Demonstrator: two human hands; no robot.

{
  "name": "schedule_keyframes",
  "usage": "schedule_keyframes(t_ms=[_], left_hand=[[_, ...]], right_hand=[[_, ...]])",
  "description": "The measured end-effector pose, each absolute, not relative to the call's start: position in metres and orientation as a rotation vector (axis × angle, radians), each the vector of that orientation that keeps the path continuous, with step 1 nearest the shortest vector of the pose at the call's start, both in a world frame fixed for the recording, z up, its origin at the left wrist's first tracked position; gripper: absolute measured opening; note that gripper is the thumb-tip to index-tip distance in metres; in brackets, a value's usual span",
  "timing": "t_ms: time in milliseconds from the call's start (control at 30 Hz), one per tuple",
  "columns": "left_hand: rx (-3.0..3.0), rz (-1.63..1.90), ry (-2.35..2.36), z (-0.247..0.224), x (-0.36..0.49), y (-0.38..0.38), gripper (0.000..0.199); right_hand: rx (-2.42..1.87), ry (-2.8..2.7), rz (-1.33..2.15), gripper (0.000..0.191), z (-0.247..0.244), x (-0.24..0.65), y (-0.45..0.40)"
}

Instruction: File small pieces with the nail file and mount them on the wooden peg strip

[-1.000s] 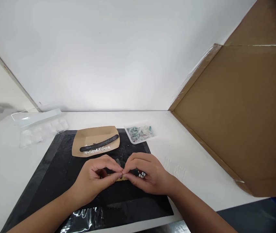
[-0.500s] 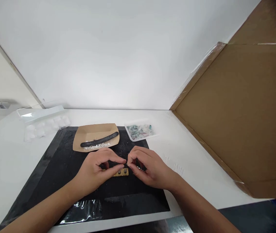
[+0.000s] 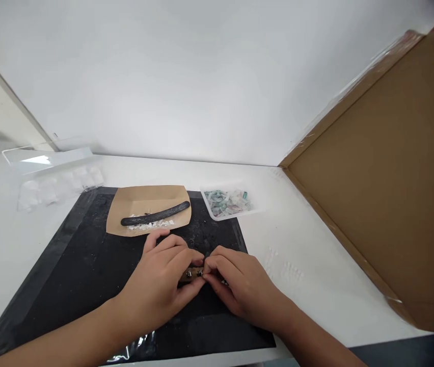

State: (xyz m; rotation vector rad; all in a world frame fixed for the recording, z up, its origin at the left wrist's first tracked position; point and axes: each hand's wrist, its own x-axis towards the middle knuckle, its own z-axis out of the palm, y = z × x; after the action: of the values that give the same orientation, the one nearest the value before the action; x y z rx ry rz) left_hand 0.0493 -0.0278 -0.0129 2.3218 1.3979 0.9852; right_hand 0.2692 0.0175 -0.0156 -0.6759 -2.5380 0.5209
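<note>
A small tan block [image 3: 189, 274] with shiny round metal pieces on top lies low over the black mat, mostly covered by my fingers. My left hand [image 3: 163, 278] curves round it, thumb on the near side and fingers on the far side. At the block's right end my right hand [image 3: 236, 280] pinches thumb and forefinger together close to a metal piece. Whatever is between those right fingertips is too small to make out. A few tiny white bits [image 3: 224, 282] show beneath the right hand.
Beyond my hands, a cardboard tray [image 3: 152, 193] holds a dark curved strip [image 3: 156, 214] and white flakes. Beside it, a white tub [image 3: 217, 217] contains small clear packets. Clear plastic packaging [image 3: 60, 186] lies back left. A cardboard panel [image 3: 373, 193] stands at right.
My left hand has moved from above the block's left part to close round it. My right fingertips have come down onto the block's right end. The camera view has shifted slightly.
</note>
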Motion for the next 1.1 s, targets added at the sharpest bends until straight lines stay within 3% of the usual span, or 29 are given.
schedule_keyframes(t_ms=[267,767,1100], left_hand=[[2.275,0.989,1.419,-0.0175,0.0503,-0.0277,0.008],[2.188,0.995,1.454,-0.0187,0.0536,-0.0282,0.011],[2.173,1.004,1.443,-0.0193,0.0525,-0.0288,0.012]], right_hand=[[-0.730,-2.562,0.521,0.005,-0.0182,0.2716,0.0181],[-0.719,-2.573,0.496,0.007,-0.0156,0.2706,0.0161],[-0.752,-2.554,0.687,0.009,-0.0129,0.2721,0.0192]])
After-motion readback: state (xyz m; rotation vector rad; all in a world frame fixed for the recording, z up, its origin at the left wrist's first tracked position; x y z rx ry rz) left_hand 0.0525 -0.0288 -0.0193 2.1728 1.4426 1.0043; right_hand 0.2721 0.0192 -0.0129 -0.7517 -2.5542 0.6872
